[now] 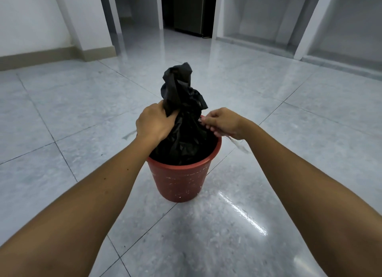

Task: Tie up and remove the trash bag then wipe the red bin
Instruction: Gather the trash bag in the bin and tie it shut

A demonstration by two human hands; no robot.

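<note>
1. The left hand (154, 123) clamps the gathered neck of the black bag (182, 103). Fingers and thumb are curled tight round the bunched plastic just above the bin's mouth.
2. Right of that hand, the bag's twisted top rises past the knuckles, and its body fills the red bin (179, 181) below both hands. The bag's long axis runs upright from the bin to the crumpled tip. The tip points up and leans slightly away from the person.
3. The bin stands upright on the tiled floor (62, 132), mouth up, below and between the two hands. Pale specks dot its wall.
4. The right hand (224, 122) sits at the rim on the bag's other side, fingers curled with the tips against the plastic. Whether they pinch the bag's edge or only touch it cannot be told. A pale streak under the wrist is too blurred to name.
5. The task looks to be in its first stage. The bag's mouth is drawn together, but no knot shows, so the tying appears unfinished. The bag has not been lifted out and the bin has not been wiped. No cloth can be clearly made out.
</note>
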